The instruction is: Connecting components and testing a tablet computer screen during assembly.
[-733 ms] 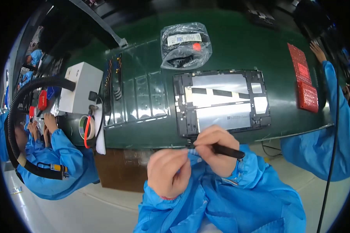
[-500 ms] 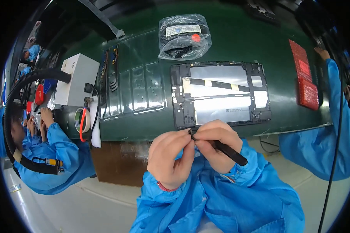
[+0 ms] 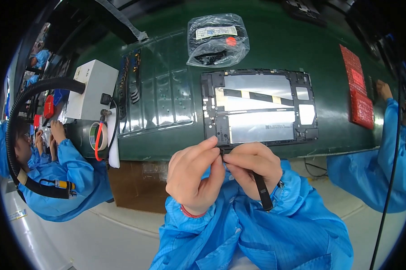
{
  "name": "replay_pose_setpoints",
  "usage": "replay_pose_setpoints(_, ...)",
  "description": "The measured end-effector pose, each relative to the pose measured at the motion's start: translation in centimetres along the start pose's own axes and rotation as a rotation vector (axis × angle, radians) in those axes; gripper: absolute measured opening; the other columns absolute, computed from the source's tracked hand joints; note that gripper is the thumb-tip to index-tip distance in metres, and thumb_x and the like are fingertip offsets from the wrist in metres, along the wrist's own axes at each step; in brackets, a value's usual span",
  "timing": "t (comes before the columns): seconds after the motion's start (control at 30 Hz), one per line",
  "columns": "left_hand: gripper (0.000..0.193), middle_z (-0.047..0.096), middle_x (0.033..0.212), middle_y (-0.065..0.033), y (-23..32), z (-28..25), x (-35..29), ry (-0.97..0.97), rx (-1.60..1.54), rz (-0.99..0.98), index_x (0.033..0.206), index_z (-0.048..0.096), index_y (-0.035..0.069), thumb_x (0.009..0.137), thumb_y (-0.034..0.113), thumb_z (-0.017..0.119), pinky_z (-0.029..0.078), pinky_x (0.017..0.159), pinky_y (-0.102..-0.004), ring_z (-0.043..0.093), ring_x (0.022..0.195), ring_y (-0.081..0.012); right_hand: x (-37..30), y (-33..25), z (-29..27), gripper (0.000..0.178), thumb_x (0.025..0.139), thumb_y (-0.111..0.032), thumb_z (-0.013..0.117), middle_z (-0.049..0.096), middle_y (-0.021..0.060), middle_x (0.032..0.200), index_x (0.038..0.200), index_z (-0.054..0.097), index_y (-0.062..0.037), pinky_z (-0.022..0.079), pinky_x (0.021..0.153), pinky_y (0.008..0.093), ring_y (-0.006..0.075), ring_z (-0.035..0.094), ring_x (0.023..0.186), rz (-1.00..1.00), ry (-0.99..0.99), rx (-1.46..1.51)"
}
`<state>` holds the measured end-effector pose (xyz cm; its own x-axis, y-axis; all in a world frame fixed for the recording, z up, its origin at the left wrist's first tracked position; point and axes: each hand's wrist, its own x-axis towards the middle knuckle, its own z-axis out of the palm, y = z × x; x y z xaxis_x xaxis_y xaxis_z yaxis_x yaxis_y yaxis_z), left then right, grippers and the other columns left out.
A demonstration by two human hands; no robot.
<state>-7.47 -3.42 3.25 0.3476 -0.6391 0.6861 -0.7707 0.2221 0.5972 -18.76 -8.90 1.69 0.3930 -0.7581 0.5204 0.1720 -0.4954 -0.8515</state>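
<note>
The 2 bare hands meet above the near edge of the dark green tabletop [image 3: 338,128]. The left hand [image 3: 196,175] is nearly closed, its thumb and forefinger pinching 1 small dark part [image 3: 222,153]; the part is too small to name. The right hand [image 3: 254,170] is also drawn in, with a slim black tool [image 3: 263,193] in its grasp, handle slanting back toward the body. Thumb and forefinger close right beside the part; whether the tool's tip touches it, I cannot tell. Holding both hands fingertip to fingertip probably steadies so small a piece.

Just past the fingertips, a tablet-like device frame [image 3: 261,128] lies flat along the near edge, 2 silvery panels facing up. Its closeness likely keeps it within easy reach, and lying this way leaves its inside exposed.

Toward the left end, a tape roll [image 3: 104,136] stands near the same edge, beside a white box [image 3: 88,96] with a ribbed black hose [image 3: 41,85].

Between box and frame lies a clear tray [image 3: 167,101] with long shallow compartments; dark strips [image 3: 134,65] with gold-coloured spots lie at its left side. Near the right end are red bubble-wrap packets [image 3: 361,108], contents hidden. Farther back, beyond the frame, a clear bag [image 3: 218,50] encloses dark items, presumably keeping them together.
</note>
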Motion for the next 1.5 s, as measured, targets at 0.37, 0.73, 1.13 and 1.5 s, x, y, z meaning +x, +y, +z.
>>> replay_pose_setpoints(0.37, 0.011, 0.053, 0.112, -0.0145, -8.7, -2.9, 6.8, 0.145, 0.371, 0.055, 0.076, 0.063, 0.003, 0.067, -0.002, 0.062, 0.045, 0.082, -0.0367, 0.056, 0.092, -0.0284, -0.3, 0.1, -1.5, 0.022, 0.068, 0.005, 0.067, 0.062, 0.0082, 0.08, 0.088, 0.068, -0.0038, 0.04, 0.047, 0.0213, 0.0124, 0.055, 0.062, 0.033, 0.029, 0.093)
replay_pose_setpoints(0.73, 0.005, 0.056, 0.115, -0.0077, -21.0, 1.9, 14.3, -0.34, 0.736, 0.265, 0.072, 0.065, 0.008, 0.068, 0.011, 0.064, 0.042, 0.087, -0.0416, 0.054, 0.101, -0.0273, -0.9, 0.4, -2.6, 0.023, 0.07, 0.007, 0.065, 0.06, 0.0074, 0.081, 0.089, 0.065, -0.0044, 0.035, 0.045, 0.0194, 0.009, 0.051, 0.057, -0.016, 0.059, 0.101)
replay_pose_setpoints(1.13, 0.022, 0.061, 0.1, -0.0087, -15.6, -0.7, 16.4, -0.176, 0.136, -0.017, 0.1, 0.064, 0.007, 0.079, 0.008, 0.057, 0.045, 0.08, -0.0301, 0.058, 0.092, -0.0199, 3.6, -0.4, -12.2, 0.009, 0.076, 0.005, 0.056, 0.055, 0.0094, 0.077, 0.081, 0.06, -0.0007, 0.039, 0.057, 0.0207, 0.0137, 0.05, 0.066, -0.147, 0.273, -0.346)
replay_pose_setpoints(1.5, 0.024, 0.063, 0.09, -0.0118, -8.2, 12.3, 9.7, -0.507, -0.138, 0.141, 0.1, 0.059, 0.005, 0.076, 0.005, 0.059, 0.049, 0.072, -0.0346, 0.061, 0.082, -0.0279, 11.9, 7.1, -9.6, 0.018, 0.063, -0.002, 0.066, 0.058, 0.0054, 0.079, 0.08, 0.063, -0.0079, 0.049, 0.061, 0.0314, 0.0239, 0.06, 0.07, -0.145, -0.25, -0.959)
